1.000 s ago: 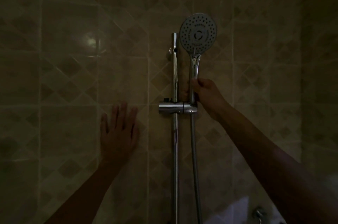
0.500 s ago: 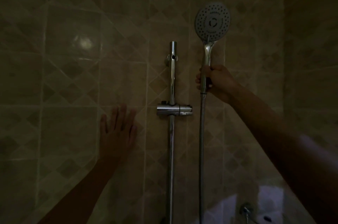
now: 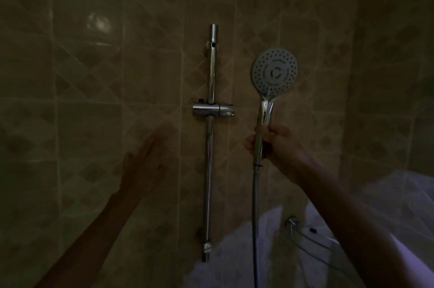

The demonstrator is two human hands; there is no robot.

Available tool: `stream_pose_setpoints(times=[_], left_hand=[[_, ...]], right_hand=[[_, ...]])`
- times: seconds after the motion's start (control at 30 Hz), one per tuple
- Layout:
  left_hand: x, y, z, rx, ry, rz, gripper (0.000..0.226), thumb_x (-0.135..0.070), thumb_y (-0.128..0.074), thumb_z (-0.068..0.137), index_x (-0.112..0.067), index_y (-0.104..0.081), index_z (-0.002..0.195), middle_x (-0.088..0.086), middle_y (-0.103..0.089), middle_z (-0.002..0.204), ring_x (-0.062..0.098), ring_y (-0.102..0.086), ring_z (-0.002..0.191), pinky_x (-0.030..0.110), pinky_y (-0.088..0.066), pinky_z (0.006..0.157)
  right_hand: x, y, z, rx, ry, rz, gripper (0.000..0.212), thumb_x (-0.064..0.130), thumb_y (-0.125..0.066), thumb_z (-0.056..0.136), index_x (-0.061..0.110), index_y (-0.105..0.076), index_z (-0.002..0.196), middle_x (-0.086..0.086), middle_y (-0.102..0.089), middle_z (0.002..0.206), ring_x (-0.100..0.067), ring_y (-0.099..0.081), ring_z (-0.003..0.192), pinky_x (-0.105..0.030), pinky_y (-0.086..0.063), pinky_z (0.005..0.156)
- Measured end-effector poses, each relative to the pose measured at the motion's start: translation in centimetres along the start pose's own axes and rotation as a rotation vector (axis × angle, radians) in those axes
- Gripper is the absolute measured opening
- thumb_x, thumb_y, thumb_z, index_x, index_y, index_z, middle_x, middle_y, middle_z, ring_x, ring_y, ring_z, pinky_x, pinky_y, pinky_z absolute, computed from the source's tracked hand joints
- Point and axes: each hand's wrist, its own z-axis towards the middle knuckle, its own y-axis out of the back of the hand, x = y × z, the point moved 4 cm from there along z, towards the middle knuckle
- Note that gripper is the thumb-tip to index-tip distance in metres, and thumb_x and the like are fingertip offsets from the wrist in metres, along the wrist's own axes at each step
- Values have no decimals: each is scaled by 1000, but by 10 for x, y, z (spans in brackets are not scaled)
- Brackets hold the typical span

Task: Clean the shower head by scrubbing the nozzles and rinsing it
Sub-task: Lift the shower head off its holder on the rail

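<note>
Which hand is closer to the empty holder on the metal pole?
Right. The right hand grips the shower head handle just below-right of the holder; the blurred left hand sits farther off, lower-left.

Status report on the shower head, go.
Right hand grips shower head handle, off the holder. Left hand open, blurred. Nothing blocking.

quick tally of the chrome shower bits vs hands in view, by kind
shower head: 1
hose: 1
rail: 1
holder: 1
tap: 1
hands: 2, the left hand blurred, the right hand gripping the shower head's handle
total: 7
</note>
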Motion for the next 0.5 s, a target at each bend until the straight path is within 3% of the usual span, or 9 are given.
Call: stream_pose_setpoints(times=[0.13, 0.2, 0.27, 0.37, 0.43, 0.5], left_hand=[[-18, -3, -65, 129, 176, -283, 49, -26, -53, 91, -9, -48, 137, 14, -50, 142, 29, -51, 127, 35, -40, 104], [-31, -8, -107, 173, 313, -514, 31, -26, -53, 92, -15, -64, 118, 13, -66, 120, 26, -65, 104, 32, -52, 88], [-50, -19, -153, 245, 473, -809, 12, -20, -56, 92, -25, -67, 92, 2, -71, 90, 17, -66, 79, 26, -54, 70], [-78, -43, -208, 339, 538, -1060, 15, -34, -63, 82, -22, -72, 77, -3, -71, 74, 21, -66, 78, 28, -51, 70], [-94, -56, -238, 400, 614, -1235, 23, -34, -64, 85, -13, -73, 85, 0, -74, 76, 16, -70, 73, 22, -52, 61], [-109, -65, -264, 455, 597, -1315, 37, -42, -58, 88, -8, -72, 96, 7, -76, 88, 18, -73, 83, 25, -54, 69]], right_hand=[[-31, -6, -41, 12, -66, 20, 28, 23, -47, 100, -2, -59, 98, -14, -68, 85, -32, -69, 85, -48, -53, 84], [-48, -12, -62, 23, -116, 45, 29, 24, -48, 99, -3, -59, 100, -16, -69, 86, -34, -70, 87, -47, -55, 83], [-68, -20, -83, 44, -180, 91, 29, 23, -50, 98, -4, -58, 99, -16, -69, 84, -36, -70, 87, -51, -54, 85], [-99, -32, -115, 74, -274, 171, 26, 24, -52, 97, -1, -59, 94, -17, -69, 81, -39, -67, 87, -55, -50, 88], [-116, -41, -138, 81, -319, 169, 26, 25, -51, 98, 0, -59, 95, -16, -69, 80, -40, -65, 87, -54, -49, 87], [-133, -48, -160, 58, -361, 185, 25, 23, -49, 98, 0, -59, 95, -14, -69, 77, -39, -64, 85, -52, -49, 81]])
